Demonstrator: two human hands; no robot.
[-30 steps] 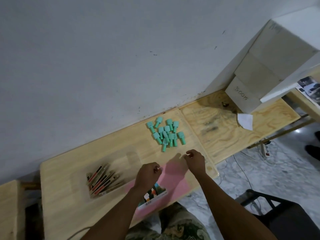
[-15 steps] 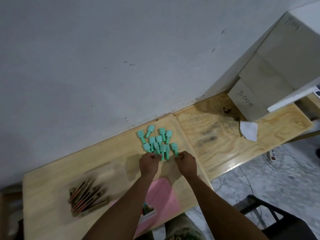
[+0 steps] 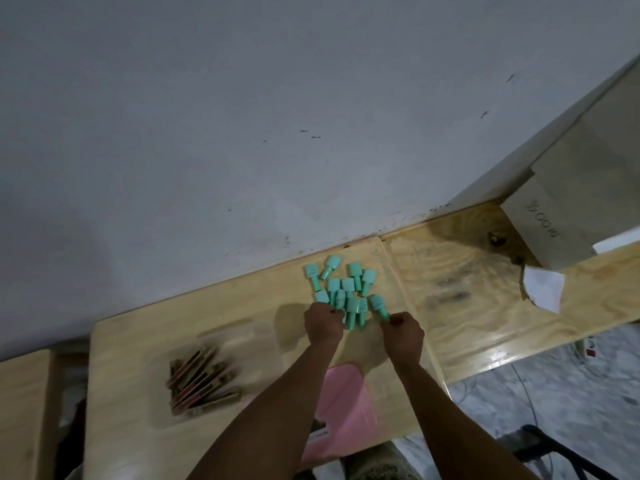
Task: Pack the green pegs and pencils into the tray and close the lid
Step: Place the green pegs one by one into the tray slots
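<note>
Several green pegs point(image 3: 347, 292) lie in a loose heap on the wooden table point(image 3: 131, 348), close to the wall. My left hand point(image 3: 323, 324) is at the heap's near left edge, fingers curled onto a peg there. My right hand point(image 3: 403, 332) pinches the stem of the rightmost green peg point(image 3: 377, 303). Left of my arms, a bundle of pencils point(image 3: 201, 379) lies in a clear tray point(image 3: 242, 332). A flat pink lid point(image 3: 349, 403) rests at the table's front edge, partly under my left forearm.
A second wooden board point(image 3: 478, 306) adjoins on the right, carrying stacked white boxes point(image 3: 554, 230) and a white paper scrap point(image 3: 542, 289). The wall runs just behind the pegs. On the floor to the right are a power strip point(image 3: 588, 348) and a black chair frame point(image 3: 554, 452).
Both hands have moved from above the pink lid forward to the pegs, and their fingers have closed at the heap's near edge. The camera has tilted forward with them.
</note>
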